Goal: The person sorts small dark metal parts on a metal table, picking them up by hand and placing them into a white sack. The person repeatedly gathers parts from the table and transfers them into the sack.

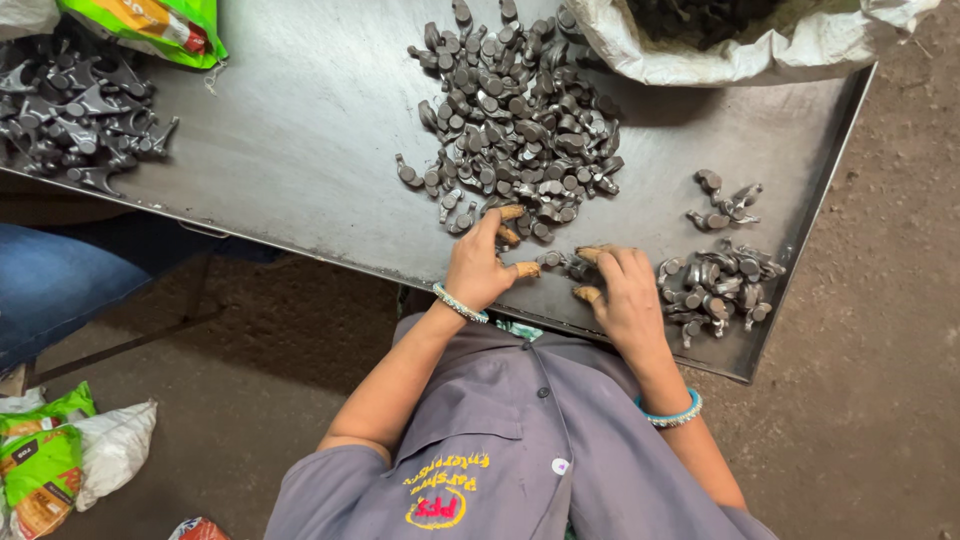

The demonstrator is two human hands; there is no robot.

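A big heap of small dark metal parts [520, 115] lies in the middle of a dark steel table [300, 130]. My left hand [478, 262] rests at the heap's near edge, fingers spread and capped with tan finger guards, touching loose parts. My right hand [622, 290] lies palm down beside it, its capped fingertips on a few parts [560, 262] between the two hands. Whether either hand grips a part is hidden. A smaller group of the same parts [722, 282] sits just right of my right hand.
A white sack [700, 50] with dark parts stands at the table's far right. Another heap of larger forked metal parts [80, 110] lies far left under a green bag [150, 25]. A person's blue-trousered leg [50, 285] is at left; bags [60, 450] lie on the dirt floor.
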